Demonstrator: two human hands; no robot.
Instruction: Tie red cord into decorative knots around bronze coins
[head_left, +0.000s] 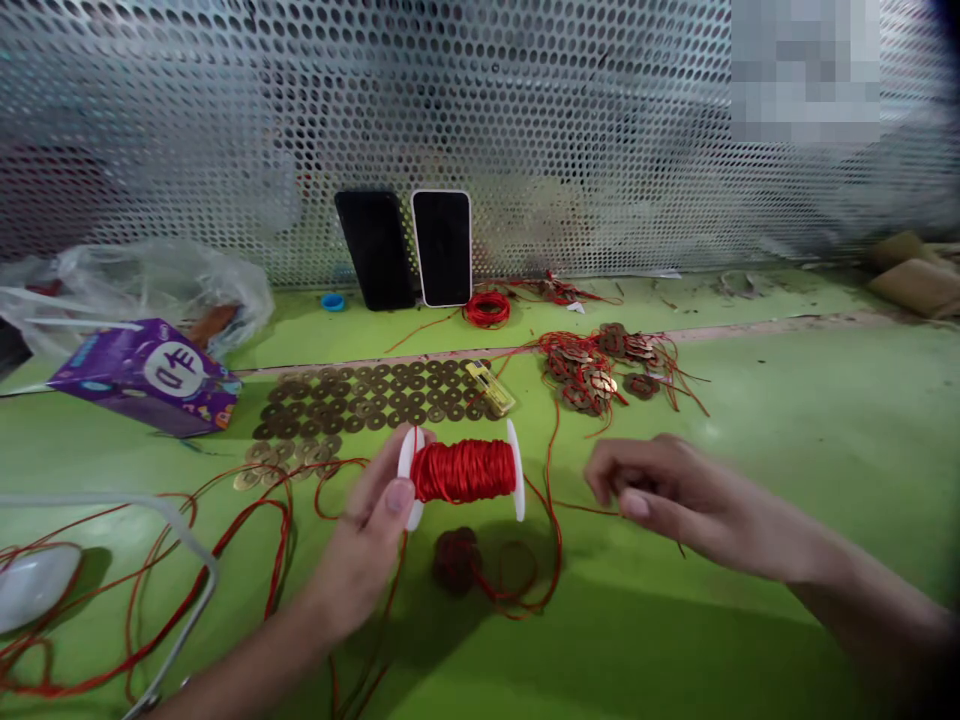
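Observation:
My left hand (375, 515) grips a white spool wound with red cord (465, 470) by its left flange, holding it above the green table. To the right, my right hand (660, 495) is closed with fingers curled, and a thin red cord (577, 506) runs to its fingertips. Beneath the spool, a small cluster of coins (456, 560) tied with red cord lies in shadow. Rows of bronze square-holed coins (367, 395) are spread behind the spool, with a yellow lighter-like item (491, 388) at their right end. Farther right sits a pile of coins strung on red cord (581, 370).
Two phones (442, 248) lean against a perforated metal panel (570, 130). A red cord coil (487, 309) and blue ring (332, 301) lie near them. At left are a purple box (150, 375), a plastic bag (165, 280), loose red cords (217, 550) and a white mouse-like object (37, 588).

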